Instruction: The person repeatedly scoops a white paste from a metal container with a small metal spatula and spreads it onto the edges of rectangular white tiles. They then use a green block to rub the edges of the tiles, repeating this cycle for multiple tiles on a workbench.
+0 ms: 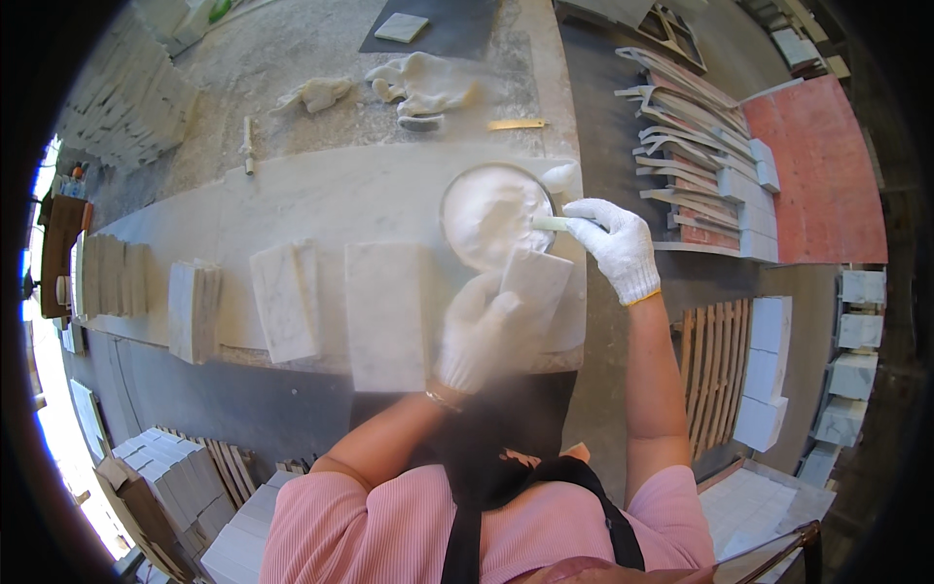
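Note:
My left hand (pixel 482 331), in a white knit glove, grips a small white marble tile (pixel 535 282) and holds it tilted just below a round bowl (pixel 449 192) of white paste. My right hand (pixel 615 243), also gloved, holds a pale flat spatula (pixel 552 223) whose tip reaches over the bowl's right rim into the paste. Both hands are above the right end of a long marble slab (pixel 321 195) that serves as the worktop.
Several marble tiles (pixel 386 311) lie in a row along the slab's front edge, with stacks (pixel 193 310) further left. Spare gloves (pixel 423 83) and a brass strip (pixel 517 124) lie behind the bowl. Curved stone pieces (pixel 686 146) and white blocks (pixel 769 375) sit on the right.

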